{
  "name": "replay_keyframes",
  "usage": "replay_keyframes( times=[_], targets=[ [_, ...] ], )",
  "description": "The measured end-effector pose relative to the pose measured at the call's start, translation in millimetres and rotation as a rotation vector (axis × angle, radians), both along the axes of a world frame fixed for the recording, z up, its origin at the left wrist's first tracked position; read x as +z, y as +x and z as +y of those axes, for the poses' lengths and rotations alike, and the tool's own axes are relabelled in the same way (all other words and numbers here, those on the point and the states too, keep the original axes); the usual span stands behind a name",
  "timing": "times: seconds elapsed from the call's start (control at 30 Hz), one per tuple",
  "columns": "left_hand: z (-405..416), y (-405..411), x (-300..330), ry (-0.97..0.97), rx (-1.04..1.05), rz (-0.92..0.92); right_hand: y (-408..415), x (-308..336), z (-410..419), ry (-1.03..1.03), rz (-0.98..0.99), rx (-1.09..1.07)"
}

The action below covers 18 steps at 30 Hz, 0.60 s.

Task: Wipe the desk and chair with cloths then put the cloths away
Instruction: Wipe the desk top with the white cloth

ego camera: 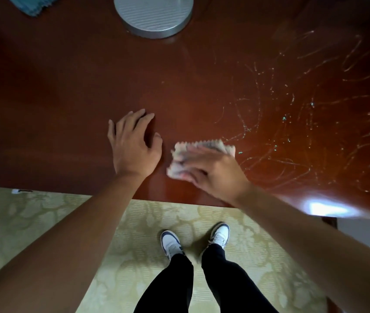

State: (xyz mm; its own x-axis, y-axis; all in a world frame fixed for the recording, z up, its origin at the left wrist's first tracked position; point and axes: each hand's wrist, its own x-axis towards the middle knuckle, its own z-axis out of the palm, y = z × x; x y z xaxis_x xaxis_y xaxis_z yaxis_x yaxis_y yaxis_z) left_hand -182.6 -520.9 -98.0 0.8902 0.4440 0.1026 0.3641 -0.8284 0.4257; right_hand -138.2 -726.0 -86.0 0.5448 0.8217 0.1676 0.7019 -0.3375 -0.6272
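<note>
The reddish-brown wooden desk point(66, 98) fills the upper part of the head view. My right hand point(215, 172) presses a pale folded cloth point(190, 152) with a zigzag edge flat on the desk near its front edge; hand and cloth are motion-blurred. My left hand point(132, 143) rests flat on the desk just left of the cloth, fingers spread. Thin whitish streaks and specks point(303, 123) cover the desk to the right of the cloth. A blue cloth point(32, 4) lies at the far left corner, cut off by the frame. No chair is in view.
A round silver lamp base point(154, 14) stands at the back middle of the desk. Below the desk's front edge is a pale green patterned carpet point(44, 222), with my legs and white-and-navy shoes point(171, 243). A bright glare spot point(328, 208) sits at the desk's right front.
</note>
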Motion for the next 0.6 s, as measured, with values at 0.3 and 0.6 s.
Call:
replay_keyframes(
  times=[0.3,0.6],
  targets=[
    [-18.1,30.9,-4.0,0.073,0.085,-0.039,79.5,-2.7,59.0,-0.072,-0.053,-0.130],
    [-48.9,114.3,-1.9,0.084,0.095,0.005,274.1,15.6,69.9,-0.147,-0.134,-0.026]
  ],
)
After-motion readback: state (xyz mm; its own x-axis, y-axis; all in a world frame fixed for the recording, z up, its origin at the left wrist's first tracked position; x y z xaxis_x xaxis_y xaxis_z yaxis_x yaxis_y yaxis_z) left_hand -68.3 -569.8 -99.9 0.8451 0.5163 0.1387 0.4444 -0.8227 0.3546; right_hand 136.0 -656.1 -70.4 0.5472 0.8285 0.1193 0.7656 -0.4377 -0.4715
